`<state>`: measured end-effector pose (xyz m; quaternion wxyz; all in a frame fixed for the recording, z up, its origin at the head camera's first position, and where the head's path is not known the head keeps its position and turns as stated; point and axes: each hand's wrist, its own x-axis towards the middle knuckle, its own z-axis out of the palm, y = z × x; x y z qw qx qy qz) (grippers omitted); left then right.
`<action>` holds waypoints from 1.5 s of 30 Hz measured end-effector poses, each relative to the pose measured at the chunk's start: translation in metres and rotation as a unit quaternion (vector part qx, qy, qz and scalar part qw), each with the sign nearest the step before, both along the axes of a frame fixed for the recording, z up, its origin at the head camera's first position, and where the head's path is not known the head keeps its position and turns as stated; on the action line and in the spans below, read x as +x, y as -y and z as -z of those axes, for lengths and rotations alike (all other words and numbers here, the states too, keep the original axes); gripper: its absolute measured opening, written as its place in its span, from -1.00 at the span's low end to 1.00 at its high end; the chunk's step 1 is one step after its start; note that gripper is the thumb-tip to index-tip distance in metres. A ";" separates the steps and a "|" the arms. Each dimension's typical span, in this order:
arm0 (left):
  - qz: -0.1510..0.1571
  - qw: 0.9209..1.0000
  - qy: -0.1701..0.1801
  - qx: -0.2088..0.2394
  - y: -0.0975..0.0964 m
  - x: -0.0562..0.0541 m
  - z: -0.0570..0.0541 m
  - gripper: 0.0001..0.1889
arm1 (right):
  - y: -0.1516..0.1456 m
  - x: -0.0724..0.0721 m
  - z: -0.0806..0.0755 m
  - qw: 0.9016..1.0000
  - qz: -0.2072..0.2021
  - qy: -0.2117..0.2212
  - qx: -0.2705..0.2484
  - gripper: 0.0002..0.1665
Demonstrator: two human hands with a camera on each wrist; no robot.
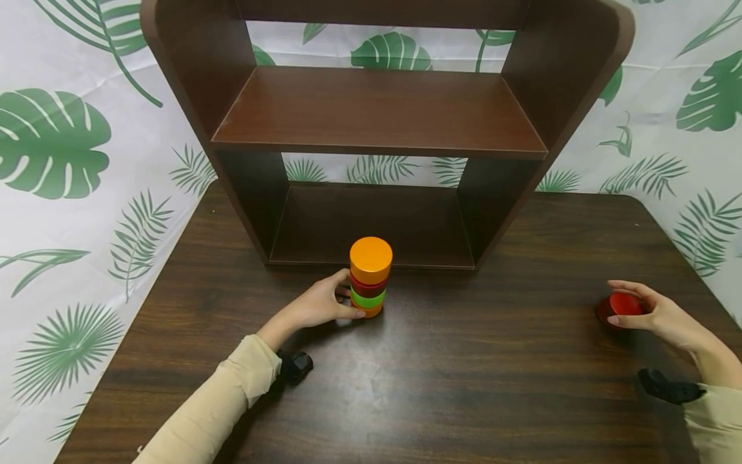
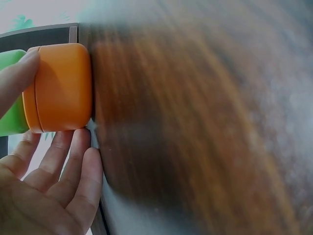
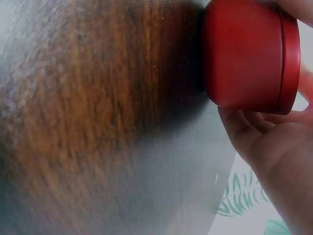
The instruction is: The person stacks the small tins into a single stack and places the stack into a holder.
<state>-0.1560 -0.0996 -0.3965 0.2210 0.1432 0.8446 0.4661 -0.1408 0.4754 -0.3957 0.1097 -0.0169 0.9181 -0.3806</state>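
Near the middle of the table, in the head view, stands an upright stack of small round tins. An orange tin (image 1: pixel 371 261) is on top, then a dark red one (image 1: pixel 371 291) and a green one (image 1: pixel 368 301), with another orange tin (image 2: pixel 63 88) at the base. My left hand (image 1: pixel 319 301) holds the bottom orange tin from the left, thumb at its lid edge and fingers round the far side. Far to the right, my right hand (image 1: pixel 666 319) grips a red tin (image 3: pixel 247 56) between thumb and fingers, low at the tabletop.
A dark brown wooden shelf unit (image 1: pixel 377 113) stands at the back of the table (image 1: pixel 464 374), its lower compartment just behind the stack. A white cloth with green leaf prints (image 1: pixel 52 225) hangs behind and beside the table. Black straps with cameras sit on both wrists.
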 end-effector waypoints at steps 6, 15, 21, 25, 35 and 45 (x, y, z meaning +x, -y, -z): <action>0.002 1.000 0.001 0.000 0.000 -0.001 0.001 -0.33 | -0.001 -0.001 0.000 1.000 0.019 -0.010 -0.008 -0.32; 0.001 1.000 0.003 0.000 0.000 -0.001 0.001 -0.33 | 0.014 -0.007 -0.013 0.999 0.036 -0.016 0.032 -0.34; 0.001 1.000 0.003 0.000 0.000 -0.001 0.001 -0.32 | 0.032 -0.009 -0.021 0.998 0.038 -0.048 -0.026 -0.44; 0.001 1.000 0.003 0.000 -0.001 -0.001 0.001 -0.32 | 0.048 -0.011 -0.025 0.996 0.040 -0.066 -0.039 -0.50; 0.001 1.000 0.002 0.002 -0.001 -0.001 0.001 -0.33 | 0.085 -0.019 -0.037 0.996 -0.017 -0.066 -0.061 -0.47; 0.002 1.000 -0.001 0.003 0.001 0.000 0.000 -0.33 | 0.130 -0.020 -0.051 0.989 -0.089 -0.075 -0.087 -0.44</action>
